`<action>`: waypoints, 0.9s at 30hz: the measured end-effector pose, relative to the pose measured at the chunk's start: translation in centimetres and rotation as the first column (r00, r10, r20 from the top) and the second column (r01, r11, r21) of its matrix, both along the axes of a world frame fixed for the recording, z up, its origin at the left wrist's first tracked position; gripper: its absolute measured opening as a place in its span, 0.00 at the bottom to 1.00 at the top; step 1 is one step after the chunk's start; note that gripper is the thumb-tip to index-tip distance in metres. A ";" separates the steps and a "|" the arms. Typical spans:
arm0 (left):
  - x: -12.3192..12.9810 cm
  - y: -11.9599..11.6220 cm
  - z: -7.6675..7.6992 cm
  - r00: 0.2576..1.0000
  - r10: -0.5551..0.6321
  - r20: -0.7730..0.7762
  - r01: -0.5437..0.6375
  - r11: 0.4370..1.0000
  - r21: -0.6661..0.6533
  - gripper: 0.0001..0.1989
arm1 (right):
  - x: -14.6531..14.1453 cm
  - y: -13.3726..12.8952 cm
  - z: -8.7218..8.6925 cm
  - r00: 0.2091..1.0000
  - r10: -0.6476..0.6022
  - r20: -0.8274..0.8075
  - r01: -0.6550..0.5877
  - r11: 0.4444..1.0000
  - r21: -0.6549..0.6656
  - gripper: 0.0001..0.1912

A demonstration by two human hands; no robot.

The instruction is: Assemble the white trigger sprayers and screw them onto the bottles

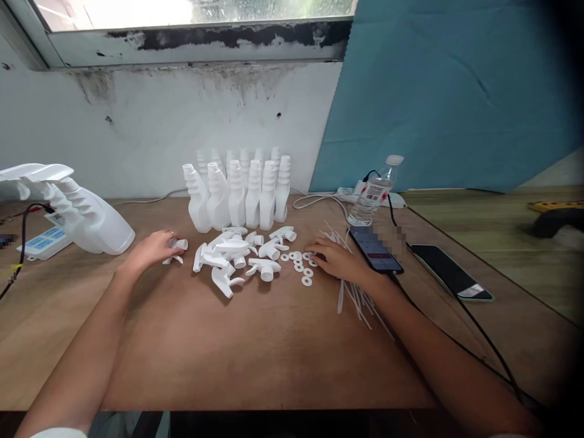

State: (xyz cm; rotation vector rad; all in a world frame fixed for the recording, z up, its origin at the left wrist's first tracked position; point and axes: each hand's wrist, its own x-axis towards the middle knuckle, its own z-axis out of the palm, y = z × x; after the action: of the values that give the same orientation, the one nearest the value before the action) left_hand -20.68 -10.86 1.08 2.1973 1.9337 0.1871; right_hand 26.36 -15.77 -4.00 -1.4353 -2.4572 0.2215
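Note:
My left hand is closed around a white spray trigger head, whose round collar points right, just above the table. To its right lies a loose pile of white trigger heads. My right hand reaches over a cluster of flat white ring washers, its fingertips touching those at the right edge. Whether a washer is pinched between its fingers I cannot make out. Thin white tubes lie under and beside my right wrist.
White spray bottles stand upright in rows near the wall. More bottles lie tilted at left by a power strip. A water bottle, a lit phone, a dark phone and black cables are at right.

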 end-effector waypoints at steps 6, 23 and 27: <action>6.0 -4.4 3.1 0.848 -0.243 0.472 0.042 0.917 0.396 0.20 | -0.2 0.1 0.0 0.997 -0.003 -0.072 0.013 0.991 0.132 0.15; 17.0 -10.5 -6.7 0.433 -0.407 0.804 0.550 0.826 0.121 0.20 | -8.3 -6.5 0.1 0.723 0.598 -0.346 -0.313 0.730 0.608 0.11; 16.8 -10.7 -7.3 0.447 -0.471 0.760 0.569 0.806 0.164 0.21 | -8.3 -6.5 -0.3 0.712 0.634 -0.301 -0.431 0.734 0.524 0.15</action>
State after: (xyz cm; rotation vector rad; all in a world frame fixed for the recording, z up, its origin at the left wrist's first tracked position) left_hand -3.87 -21.55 -6.24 1.9957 0.7172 0.7550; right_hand 18.03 -22.29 -4.35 -0.3706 -2.2536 0.1210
